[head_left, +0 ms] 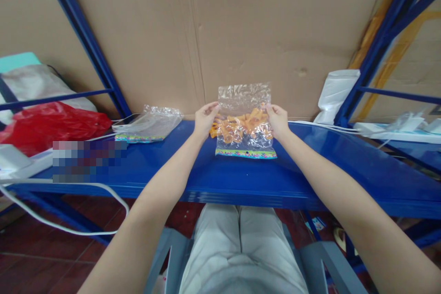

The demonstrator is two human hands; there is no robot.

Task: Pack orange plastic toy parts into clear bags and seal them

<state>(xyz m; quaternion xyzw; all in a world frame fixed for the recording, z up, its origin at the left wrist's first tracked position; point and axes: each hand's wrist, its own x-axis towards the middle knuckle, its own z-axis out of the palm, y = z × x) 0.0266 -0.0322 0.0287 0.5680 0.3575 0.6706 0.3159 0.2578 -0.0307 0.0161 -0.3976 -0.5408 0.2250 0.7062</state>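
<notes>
A clear plastic bag (244,96) with a colourful printed strip along its near edge is held above the blue table. Orange pieces (237,126), whose exact kind I cannot make out, show in and around it; a few stick out at its left side beside my hand. My left hand (206,119) pinches at the bag's upper left edge, fingers closed, near those pieces. At the right edge, my right hand (278,119) grips the film between thumb and fingers.
A stack of flat clear bags (151,124) lies on the blue table (220,183), left of my hands. Red plastic (62,124) and white cables sit farther left. Power strips (396,132) and a white pouch (337,94) stand right. Cardboard (275,32) walls the back.
</notes>
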